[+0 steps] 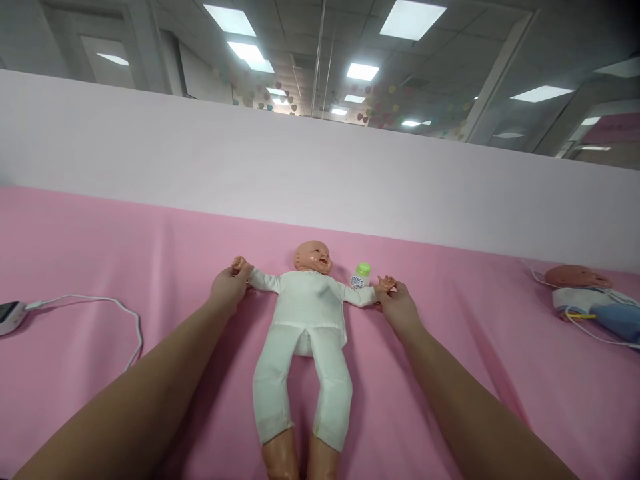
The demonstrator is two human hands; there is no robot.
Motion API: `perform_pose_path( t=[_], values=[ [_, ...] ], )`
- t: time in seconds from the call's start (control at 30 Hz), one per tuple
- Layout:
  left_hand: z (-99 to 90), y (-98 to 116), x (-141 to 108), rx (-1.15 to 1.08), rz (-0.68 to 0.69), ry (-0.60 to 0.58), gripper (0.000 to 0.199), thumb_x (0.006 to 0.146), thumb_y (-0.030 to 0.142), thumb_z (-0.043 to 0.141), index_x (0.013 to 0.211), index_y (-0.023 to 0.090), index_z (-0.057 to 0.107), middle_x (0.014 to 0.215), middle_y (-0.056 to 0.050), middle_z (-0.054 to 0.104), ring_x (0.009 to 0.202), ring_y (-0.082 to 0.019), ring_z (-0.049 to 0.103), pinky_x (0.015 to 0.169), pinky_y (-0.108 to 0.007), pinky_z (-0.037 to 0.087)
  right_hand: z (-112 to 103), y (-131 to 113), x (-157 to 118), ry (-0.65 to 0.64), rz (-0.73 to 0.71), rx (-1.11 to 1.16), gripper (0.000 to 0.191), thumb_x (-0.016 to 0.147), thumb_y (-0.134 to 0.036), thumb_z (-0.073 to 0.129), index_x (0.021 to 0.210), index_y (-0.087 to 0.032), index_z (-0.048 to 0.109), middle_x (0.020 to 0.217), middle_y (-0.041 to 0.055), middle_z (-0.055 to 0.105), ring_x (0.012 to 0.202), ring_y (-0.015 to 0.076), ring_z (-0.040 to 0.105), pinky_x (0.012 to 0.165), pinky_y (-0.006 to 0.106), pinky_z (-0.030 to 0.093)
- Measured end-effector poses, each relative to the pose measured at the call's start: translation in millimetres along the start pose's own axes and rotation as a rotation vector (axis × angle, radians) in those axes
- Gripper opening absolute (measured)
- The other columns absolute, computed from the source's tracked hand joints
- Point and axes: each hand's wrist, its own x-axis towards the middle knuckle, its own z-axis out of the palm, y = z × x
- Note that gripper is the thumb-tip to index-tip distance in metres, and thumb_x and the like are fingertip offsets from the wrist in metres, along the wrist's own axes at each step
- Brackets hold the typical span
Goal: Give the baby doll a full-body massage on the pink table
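A baby doll [309,300] with a white cloth body lies on its back on the pink sheet [190,247], arms stretched out sideways and legs toward me. My left hand [231,283] is closed on the doll's hand at the left. On the other side, my right hand [400,305] grips the doll's other hand, whose small fingers show above my thumb. Close behind the doll's arm at the right stands a small white bottle [361,275] with a green cap. The doll's feet run out of the bottom of the view.
At the far right lies a second doll [600,307] in blue and white, with a thin tube or cord about it. A white device [11,317] with a cable [120,303] rests at the left. A white wall [320,173] with glass above borders the back.
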Motion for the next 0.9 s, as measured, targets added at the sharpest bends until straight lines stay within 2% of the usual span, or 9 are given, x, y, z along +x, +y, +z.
perform_pose_path(
  t=[0.07,0.17,0.23,0.3,0.47,0.57,0.67,0.77,0.9],
  values=[
    [0.0,-4,8,-0.066,-0.093,-0.015,0.029,0.086,0.042,0.068,0.100,0.016,0.066,0.088,-0.010,0.075,0.075,-0.025,0.076,0.065,-0.033,0.061,0,3,2,-0.013,0.048,0.049,0.070,0.079,-0.044,0.080,0.139,-0.022,0.050,0.131,0.0145,0.070,0.100,0.0284,0.077,0.078,0.039,0.069],
    [-0.8,-7,12,-0.058,-0.099,-0.027,0.029,0.086,0.042,0.068,0.101,0.017,0.066,0.089,-0.011,0.075,0.076,-0.026,0.076,0.065,-0.033,0.061,-1,4,4,-0.017,0.066,0.026,0.070,0.079,-0.045,0.081,0.138,-0.022,0.051,0.132,0.0163,0.069,0.097,0.0292,0.077,0.077,0.041,0.069],
    [-2.0,-5,9,-0.018,-0.062,-0.025,0.032,0.085,0.046,0.068,0.100,0.018,0.067,0.089,-0.010,0.076,0.077,-0.027,0.076,0.064,-0.033,0.059,-1,3,3,-0.010,0.044,-0.014,0.070,0.080,-0.047,0.079,0.140,-0.021,0.051,0.129,0.0161,0.071,0.093,0.0293,0.078,0.075,0.041,0.069],
    [-2.9,-1,2,0.098,0.039,-0.021,0.034,0.086,0.050,0.066,0.099,0.019,0.067,0.090,-0.009,0.076,0.079,-0.028,0.075,0.064,-0.033,0.056,0,-1,0,0.008,-0.009,-0.052,0.072,0.081,-0.049,0.077,0.142,-0.021,0.050,0.125,0.0147,0.073,0.094,0.0289,0.078,0.075,0.041,0.068],
    [2.5,17,-33,0.337,0.376,-0.075,0.030,0.093,0.051,0.057,0.102,0.025,0.068,0.096,-0.002,0.077,0.084,-0.022,0.071,0.069,-0.030,0.051,11,-21,-25,0.010,-0.293,-0.137,0.062,0.086,-0.047,0.073,0.141,-0.026,0.054,0.121,0.0083,0.075,0.098,0.0257,0.077,0.084,0.040,0.065],
    [11.2,24,-55,0.455,0.619,-0.191,0.024,0.093,0.047,0.061,0.107,0.030,0.072,0.105,0.001,0.077,0.093,-0.022,0.070,0.078,-0.030,0.051,20,-35,-47,-0.107,-0.514,-0.208,0.052,0.090,-0.040,0.069,0.139,-0.027,0.058,0.124,0.0067,0.075,0.102,0.0246,0.075,0.085,0.039,0.064],
    [19.5,27,-70,0.635,0.836,-0.281,0.021,0.092,0.042,0.063,0.105,0.031,0.075,0.110,0.000,0.076,0.098,-0.022,0.069,0.083,-0.032,0.050,28,-44,-64,-0.275,-0.753,-0.369,0.043,0.092,-0.030,0.065,0.134,-0.031,0.064,0.125,0.0035,0.074,0.107,0.0248,0.073,0.093,0.043,0.061],
    [24.0,27,-75,0.794,0.966,-0.295,0.018,0.093,0.033,0.061,0.101,0.029,0.076,0.107,-0.002,0.076,0.098,-0.023,0.069,0.083,-0.034,0.050,33,-48,-70,-0.400,-0.972,-0.467,0.040,0.091,-0.017,0.061,0.128,-0.030,0.068,0.123,0.0026,0.075,0.112,0.0255,0.069,0.101,0.047,0.056],
    [25.6,26,-78,0.949,1.083,-0.307,0.020,0.096,0.028,0.057,0.102,0.026,0.076,0.108,-0.004,0.076,0.097,-0.024,0.070,0.082,-0.036,0.051,38,-49,-70,-0.450,-1.121,-0.507,0.045,0.089,-0.007,0.056,0.128,-0.026,0.067,0.123,0.0041,0.075,0.111,0.0254,0.067,0.102,0.049,0.053]
  ],
)
